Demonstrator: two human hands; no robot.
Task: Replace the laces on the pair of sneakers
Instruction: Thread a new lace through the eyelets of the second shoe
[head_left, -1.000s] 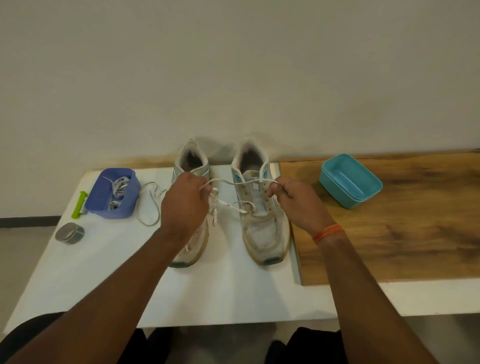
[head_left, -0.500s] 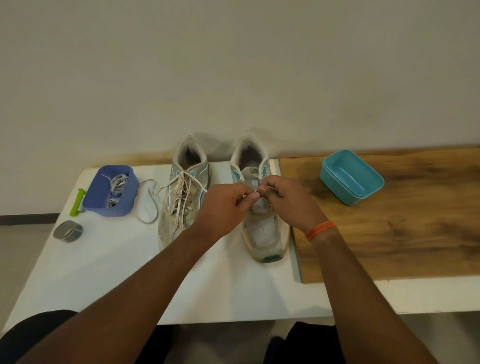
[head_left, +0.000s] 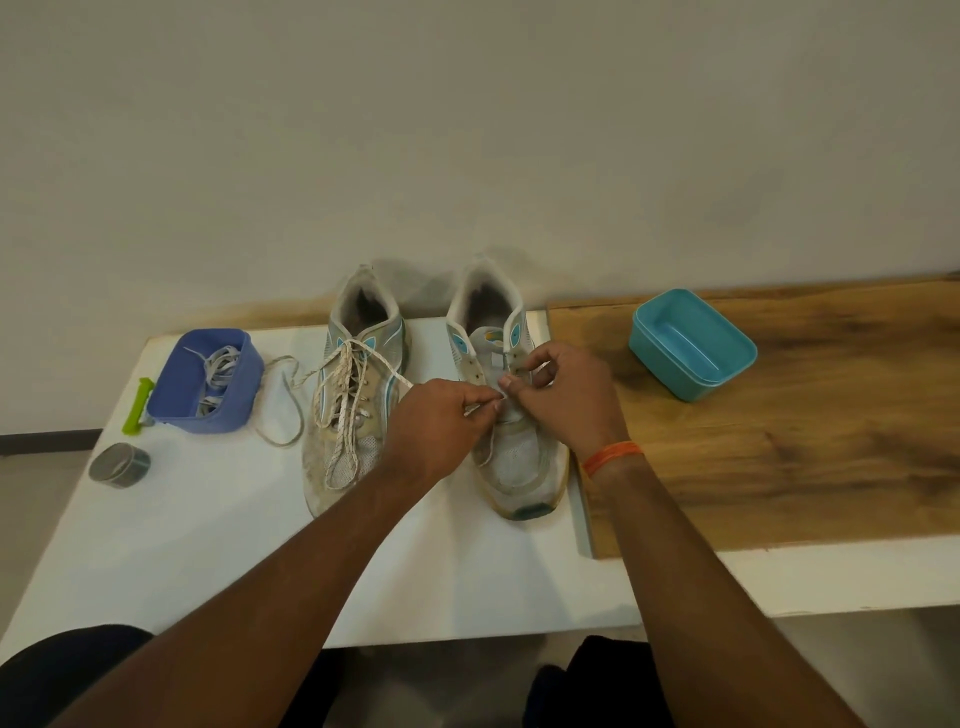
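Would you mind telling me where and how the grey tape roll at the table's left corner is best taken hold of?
The grey tape roll lies flat, apart from the green tool and the purple tub. Probably best to come from above, with the grip spanning its outer curved wall, thumb on one side and fingers opposite. Its low round shape leaves the sides free all round.

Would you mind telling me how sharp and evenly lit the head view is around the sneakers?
Head view: soft, even light, no glare; the sneakers throw faint shadows on the wall; wide-angle bending curves the table edges; the lace pinched between left hand and right hand is slightly blurred.
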